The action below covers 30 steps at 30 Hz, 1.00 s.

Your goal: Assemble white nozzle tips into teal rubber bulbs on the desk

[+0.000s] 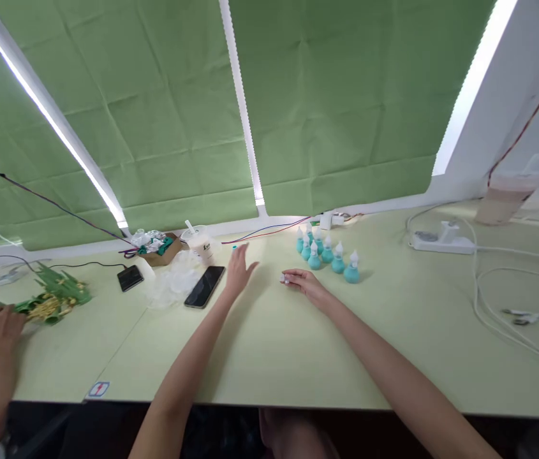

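Where the right hand (303, 282) rests, white-capped teal bottles (326, 255) stand nearby.

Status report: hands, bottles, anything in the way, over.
Left hand open, empty, by phone. Right hand flat on table, short of teal bottles. Nothing between them.

Phone (205, 287) on worktop (273, 357), just left of left hand (239, 271); cup (201, 243) far behind phone; bottle cluster (326, 255) right of right hand (303, 282).
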{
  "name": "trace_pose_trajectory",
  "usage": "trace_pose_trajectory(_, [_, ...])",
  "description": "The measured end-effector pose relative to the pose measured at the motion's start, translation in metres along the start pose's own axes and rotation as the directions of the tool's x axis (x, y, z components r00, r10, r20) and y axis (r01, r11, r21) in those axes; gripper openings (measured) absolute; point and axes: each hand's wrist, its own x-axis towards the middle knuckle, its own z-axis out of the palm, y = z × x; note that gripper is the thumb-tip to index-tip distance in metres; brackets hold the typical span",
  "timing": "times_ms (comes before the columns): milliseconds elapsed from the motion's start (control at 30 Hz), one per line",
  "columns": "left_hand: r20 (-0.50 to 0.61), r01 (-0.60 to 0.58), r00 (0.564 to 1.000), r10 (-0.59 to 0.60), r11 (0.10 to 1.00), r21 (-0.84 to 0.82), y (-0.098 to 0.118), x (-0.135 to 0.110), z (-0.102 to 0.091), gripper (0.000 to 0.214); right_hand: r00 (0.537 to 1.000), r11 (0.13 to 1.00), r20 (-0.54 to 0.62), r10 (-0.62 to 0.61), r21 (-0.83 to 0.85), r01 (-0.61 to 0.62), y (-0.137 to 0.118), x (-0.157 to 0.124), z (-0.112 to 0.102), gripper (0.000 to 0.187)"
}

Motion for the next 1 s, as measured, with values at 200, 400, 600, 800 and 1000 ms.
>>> trace_pose_trajectory(200, [0.009, 0.647, 0.761, -0.649, 0.76, 0.052, -0.061, 0.047, 0.03, 0.081, 0.999, 0.995, 0.04, 0.005, -0.096, -0.001, 0.002, 0.003, -0.002, 0.026])
trace_pose_trajectory(400, [0.116, 0.695, 0.717, -0.687, 0.718, -0.04, -0.057, 0.051, 0.047, 0.035, 0.999, 0.982, 0.045, -0.029, -0.186, 0.036, 0.006, 0.004, -0.003, 0.032])
trace_pose_trajectory(600, [0.333, 0.315, 0.914, -0.231, 0.922, -0.225, -0.007, 0.024, 0.031, 0.029, 0.99, 0.939, 0.032, -0.135, -0.314, 0.138, 0.012, 0.01, -0.005, 0.039])
trace_pose_trajectory(800, [0.459, 0.171, 0.888, 0.015, 0.916, -0.362, 0.053, -0.021, 0.016, 0.034, 0.936, 0.919, -0.15, -0.317, -0.292, 0.265, 0.009, 0.014, -0.012, 0.041])
trace_pose_trajectory(1000, [0.432, 0.183, 0.902, -0.004, 0.909, -0.374, 0.063, -0.041, 0.009, 0.031, 0.936, 0.843, -0.07, -0.345, -0.461, 0.276, 0.007, 0.01, -0.013, 0.033])
